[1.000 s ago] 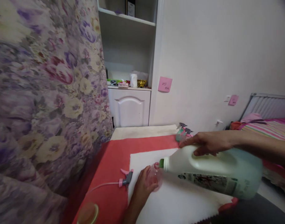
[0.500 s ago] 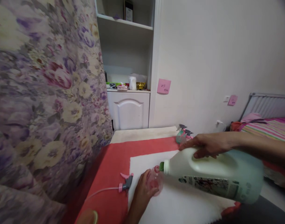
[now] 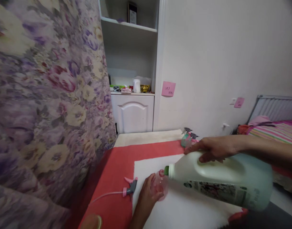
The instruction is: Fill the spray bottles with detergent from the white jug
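My right hand (image 3: 214, 149) grips the handle of a large pale green jug (image 3: 222, 178), which lies tilted nearly on its side. The jug's green spout is at the mouth of a small clear pink bottle (image 3: 160, 186). Around that bottle, from the left, my left hand (image 3: 147, 192) is wrapped, holding it upright over the white cloth (image 3: 184, 206). Whether liquid is flowing cannot be made out. A pink and grey spray head (image 3: 131, 187) with its thin tube lies left of my left hand.
Two spray bottles (image 3: 187, 138) stand at the table's back right. The red cloth (image 3: 112, 165) covers the left side, with a round object (image 3: 91, 221) at the near edge. Floral curtain (image 3: 60, 111) hangs at left; a bed (image 3: 274, 128) is at right.
The view has shifted slightly. Both hands keep their hold, and the jug's spout stays at the small bottle's mouth.
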`<move>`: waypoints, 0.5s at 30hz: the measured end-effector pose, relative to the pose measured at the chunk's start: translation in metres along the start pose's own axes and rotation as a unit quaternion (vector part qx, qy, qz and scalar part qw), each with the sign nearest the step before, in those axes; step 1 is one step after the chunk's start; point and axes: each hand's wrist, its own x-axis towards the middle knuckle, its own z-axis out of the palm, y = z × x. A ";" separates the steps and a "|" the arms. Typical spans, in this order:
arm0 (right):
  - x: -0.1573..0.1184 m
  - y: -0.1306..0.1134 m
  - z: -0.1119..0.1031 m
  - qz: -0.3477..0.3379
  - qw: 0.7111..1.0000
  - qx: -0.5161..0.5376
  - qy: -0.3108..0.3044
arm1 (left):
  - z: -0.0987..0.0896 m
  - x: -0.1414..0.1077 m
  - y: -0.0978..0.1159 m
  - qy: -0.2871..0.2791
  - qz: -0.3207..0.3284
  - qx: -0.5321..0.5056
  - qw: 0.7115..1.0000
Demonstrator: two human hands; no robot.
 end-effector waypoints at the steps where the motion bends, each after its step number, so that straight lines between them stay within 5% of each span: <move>1: 0.000 0.000 0.000 0.002 1.000 0.000 -0.001 | 0.000 0.000 0.001 0.000 0.000 0.002 1.000; 15: 0.002 0.010 0.002 0.008 1.000 0.019 0.010 | -0.004 -0.004 0.016 0.006 0.004 -0.016 1.000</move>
